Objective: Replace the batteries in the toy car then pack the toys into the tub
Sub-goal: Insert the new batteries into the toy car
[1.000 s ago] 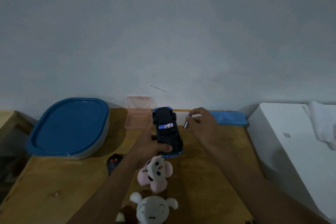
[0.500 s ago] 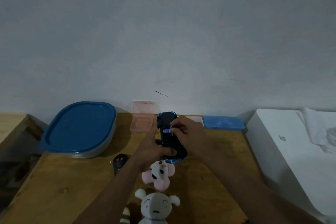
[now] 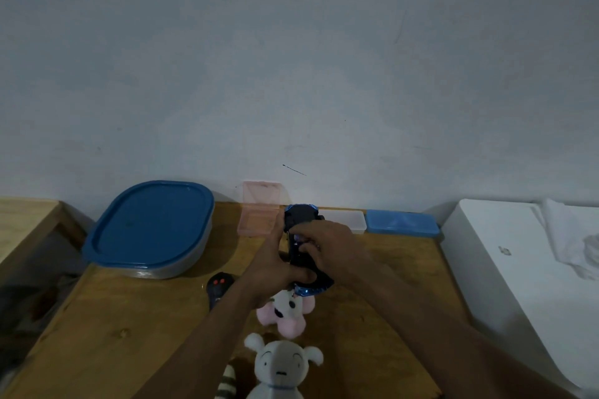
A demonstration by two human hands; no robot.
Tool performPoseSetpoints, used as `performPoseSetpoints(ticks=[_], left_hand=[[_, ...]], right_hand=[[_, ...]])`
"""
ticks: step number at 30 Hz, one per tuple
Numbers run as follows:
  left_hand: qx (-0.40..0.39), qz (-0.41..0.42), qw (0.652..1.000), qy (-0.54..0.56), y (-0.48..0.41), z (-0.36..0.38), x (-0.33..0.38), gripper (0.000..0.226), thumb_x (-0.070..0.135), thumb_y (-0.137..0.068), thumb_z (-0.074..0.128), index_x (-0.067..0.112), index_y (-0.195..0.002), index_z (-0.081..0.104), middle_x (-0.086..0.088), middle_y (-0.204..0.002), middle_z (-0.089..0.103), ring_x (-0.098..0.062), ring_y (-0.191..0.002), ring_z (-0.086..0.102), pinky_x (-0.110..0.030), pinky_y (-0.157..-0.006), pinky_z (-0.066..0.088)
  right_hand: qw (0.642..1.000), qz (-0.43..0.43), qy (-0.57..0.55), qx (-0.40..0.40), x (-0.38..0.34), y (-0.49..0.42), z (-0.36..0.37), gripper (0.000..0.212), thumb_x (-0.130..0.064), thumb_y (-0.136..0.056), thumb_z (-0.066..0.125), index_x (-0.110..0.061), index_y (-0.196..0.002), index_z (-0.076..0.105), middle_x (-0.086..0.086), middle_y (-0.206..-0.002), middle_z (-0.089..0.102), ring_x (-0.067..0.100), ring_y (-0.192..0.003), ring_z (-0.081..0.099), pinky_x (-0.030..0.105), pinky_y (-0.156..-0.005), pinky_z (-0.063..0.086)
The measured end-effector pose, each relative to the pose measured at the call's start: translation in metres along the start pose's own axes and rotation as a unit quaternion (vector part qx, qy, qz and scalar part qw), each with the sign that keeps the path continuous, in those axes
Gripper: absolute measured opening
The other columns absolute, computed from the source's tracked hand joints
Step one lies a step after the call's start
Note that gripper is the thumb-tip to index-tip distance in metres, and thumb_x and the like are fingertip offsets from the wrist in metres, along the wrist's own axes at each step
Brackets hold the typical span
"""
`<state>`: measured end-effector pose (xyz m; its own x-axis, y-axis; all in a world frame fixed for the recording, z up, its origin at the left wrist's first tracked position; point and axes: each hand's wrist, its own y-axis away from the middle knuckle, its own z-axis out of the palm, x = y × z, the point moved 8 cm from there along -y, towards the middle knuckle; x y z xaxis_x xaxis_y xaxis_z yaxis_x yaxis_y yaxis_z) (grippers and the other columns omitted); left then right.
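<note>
Toy car (image 3: 296, 216): right hand (image 3: 328, 243) now curls over its underside.

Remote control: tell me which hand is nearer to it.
Left. The left hand grips the toy car just right of the remote control; the right hand is farther right, over the car.

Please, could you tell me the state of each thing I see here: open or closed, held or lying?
tub: closed, blue lid on.
pink case: open, lid standing up.
toy car: upside down, gripped by the left hand.
battery: pinched by the right hand at the car's underside.
remote: lying on the table, untouched.
pink plush: lying on the table, unpacked.
blue box: closed.
</note>
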<state>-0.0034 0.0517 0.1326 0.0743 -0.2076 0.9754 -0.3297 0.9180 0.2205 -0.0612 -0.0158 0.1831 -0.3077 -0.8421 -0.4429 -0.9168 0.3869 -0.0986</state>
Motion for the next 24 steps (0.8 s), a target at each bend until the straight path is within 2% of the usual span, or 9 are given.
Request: performPoseSetpoints(ticks=[3, 6, 11, 14, 20, 24], left_hand=[[0.002, 0.002, 1.000, 0.002, 0.002, 0.003, 0.001, 0.107, -0.017, -0.073, 0.071, 0.050, -0.138, 0.018, 0.000, -0.106, 0.064, -0.004, -0.080, 0.071, -0.027, -0.066, 0.059], [0.010, -0.001, 1.000, -0.008, -0.001, 0.003, -0.002, 0.107, -0.016, -0.071, 0.073, 0.052, -0.135, 0.020, -0.002, -0.105, 0.066, -0.012, -0.085, 0.071, -0.030, -0.068, 0.059], [0.007, -0.005, 1.000, -0.012, -0.003, 0.004, -0.003, 0.105, -0.018, -0.070, 0.072, 0.047, -0.137, 0.026, 0.001, -0.104, 0.067, -0.007, -0.083, 0.072, -0.028, -0.068, 0.060], [0.000, -0.015, 1.000, -0.007, -0.004, 0.004, -0.007, 0.108, -0.020, -0.069, 0.071, 0.041, -0.145, 0.024, -0.002, -0.103, 0.068, -0.012, -0.084, 0.073, -0.034, -0.072, 0.061], [0.007, -0.020, 1.000, -0.016, -0.005, 0.005, -0.008, 0.104, -0.019, -0.070, 0.071, 0.049, -0.135, 0.027, -0.004, -0.102, 0.068, -0.016, -0.087, 0.071, -0.042, -0.081, 0.060], [-0.015, -0.054, 0.998, 0.004, -0.005, 0.003, -0.014, 0.102, -0.019, -0.071, 0.071, 0.038, -0.144, 0.029, -0.014, -0.105, 0.069, -0.024, -0.089, 0.072, -0.042, -0.075, 0.060]], right_hand=[[1.000, 0.011, 0.020, -0.007, 0.005, -0.002, 0.001, 0.024, -0.013, -0.093, 0.054, -0.014, -0.113, 0.067, 0.006, -0.107, 0.068, 0.020, -0.096, 0.061, 0.031, -0.089, 0.047], [0.998, 0.002, 0.054, -0.030, 0.005, -0.003, 0.006, 0.026, -0.010, -0.093, 0.055, -0.009, -0.116, 0.067, 0.010, -0.111, 0.066, 0.025, -0.102, 0.060, 0.029, -0.090, 0.043], [0.994, -0.003, 0.097, -0.050, 0.004, -0.003, 0.012, 0.026, -0.009, -0.090, 0.057, -0.010, -0.115, 0.064, 0.009, -0.110, 0.063, 0.023, -0.100, 0.059, 0.029, -0.092, 0.045], [0.991, -0.024, 0.120, -0.056, 0.000, -0.002, 0.014, 0.026, -0.009, -0.090, 0.056, -0.007, -0.115, 0.063, 0.012, -0.110, 0.063, 0.025, -0.100, 0.059, 0.033, -0.093, 0.047], [0.988, -0.049, 0.143, -0.045, -0.004, 0.001, 0.011, 0.022, -0.010, -0.091, 0.055, -0.006, -0.112, 0.062, 0.013, -0.107, 0.063, 0.027, -0.097, 0.059, 0.037, -0.088, 0.049], [0.988, -0.085, 0.122, -0.031, -0.005, 0.004, 0.007, 0.023, -0.011, -0.091, 0.056, -0.009, -0.113, 0.061, 0.014, -0.102, 0.064, 0.029, -0.090, 0.060, 0.038, -0.078, 0.048]])
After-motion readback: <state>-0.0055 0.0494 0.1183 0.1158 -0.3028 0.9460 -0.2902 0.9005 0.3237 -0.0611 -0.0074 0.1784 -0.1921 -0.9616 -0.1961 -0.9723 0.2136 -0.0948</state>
